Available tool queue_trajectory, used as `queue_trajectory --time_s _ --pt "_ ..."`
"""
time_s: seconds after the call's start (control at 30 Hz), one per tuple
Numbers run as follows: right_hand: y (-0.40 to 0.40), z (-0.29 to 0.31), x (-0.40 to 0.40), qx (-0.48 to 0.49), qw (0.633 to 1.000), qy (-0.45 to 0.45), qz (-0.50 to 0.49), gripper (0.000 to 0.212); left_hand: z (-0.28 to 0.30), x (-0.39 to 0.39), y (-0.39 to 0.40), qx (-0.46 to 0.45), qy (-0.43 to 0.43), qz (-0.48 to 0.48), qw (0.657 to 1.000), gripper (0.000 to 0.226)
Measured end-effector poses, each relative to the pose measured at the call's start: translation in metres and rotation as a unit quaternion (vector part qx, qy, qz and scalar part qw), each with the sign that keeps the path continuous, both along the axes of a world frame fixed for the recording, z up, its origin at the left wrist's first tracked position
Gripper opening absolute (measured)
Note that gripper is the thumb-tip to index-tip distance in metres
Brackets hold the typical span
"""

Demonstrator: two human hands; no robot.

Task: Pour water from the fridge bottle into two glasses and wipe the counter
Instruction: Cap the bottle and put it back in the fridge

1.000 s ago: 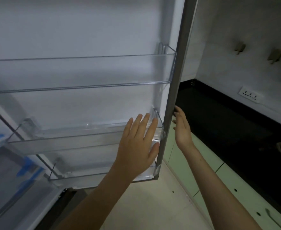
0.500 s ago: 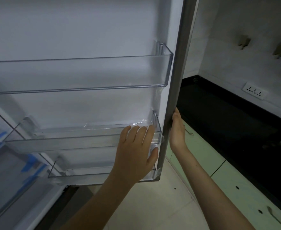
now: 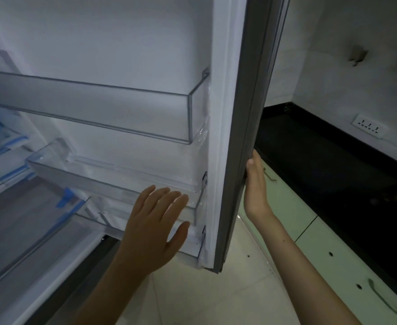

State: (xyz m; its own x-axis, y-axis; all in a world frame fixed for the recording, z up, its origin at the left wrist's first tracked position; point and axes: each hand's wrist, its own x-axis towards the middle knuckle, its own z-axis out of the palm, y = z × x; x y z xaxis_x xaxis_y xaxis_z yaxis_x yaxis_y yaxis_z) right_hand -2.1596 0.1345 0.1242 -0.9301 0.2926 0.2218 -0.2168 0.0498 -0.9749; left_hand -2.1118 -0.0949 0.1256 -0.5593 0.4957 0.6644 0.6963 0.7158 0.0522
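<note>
The fridge door (image 3: 127, 43) stands open in front of me, its inner side facing me. My left hand (image 3: 155, 226) lies flat with straight fingers against the clear lower door shelf (image 3: 113, 181). My right hand (image 3: 256, 188) rests with straight fingers against the outer edge of the door, thumb showing. The upper door shelf (image 3: 99, 106) holds nothing. No bottle and no glasses are in view. The black counter (image 3: 333, 174) runs along the right.
Fridge interior shelves (image 3: 5, 146) with blue tape strips show at the far left. Pale green cabinet doors (image 3: 333, 249) with handles sit under the counter. A wall socket (image 3: 368, 127) is above the counter. Tiled floor (image 3: 216, 296) lies between fridge and cabinets.
My right hand has come from free air onto the door's outer edge. My left hand has slid lower on the door shelves. The door now sits at a different angle to me.
</note>
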Motion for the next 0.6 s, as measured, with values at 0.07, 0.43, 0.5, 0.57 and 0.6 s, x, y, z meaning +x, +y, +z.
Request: queue_trajectory --time_s 0.07,0.43,0.5,0.57,0.6 --pt "-0.011 -0.002 0.016 -0.01 1.0 -0.008 0.009 0.069 0.001 0.014 -0.013 0.004 0.006 -0.007 1.0 0.038" --pt "-0.112 0.004 0.144 0.0 0.996 0.085 -0.018 0.029 -0.002 0.115 -0.116 0.024 -0.053 0.03 0.998 0.051" --pt "-0.137 0.004 0.166 0.012 0.995 0.091 -0.034 0.029 -0.004 0.144 -0.146 0.033 -0.087 0.046 0.995 0.052" --pt "-0.161 0.0 0.186 0.03 0.994 0.092 -0.05 0.034 -0.005 0.171 -0.179 0.037 -0.117 0.054 0.991 0.052" --pt "-0.174 -0.002 0.196 0.043 0.994 0.089 -0.056 0.039 -0.006 0.184 -0.194 0.035 -0.13 0.058 0.989 0.053"
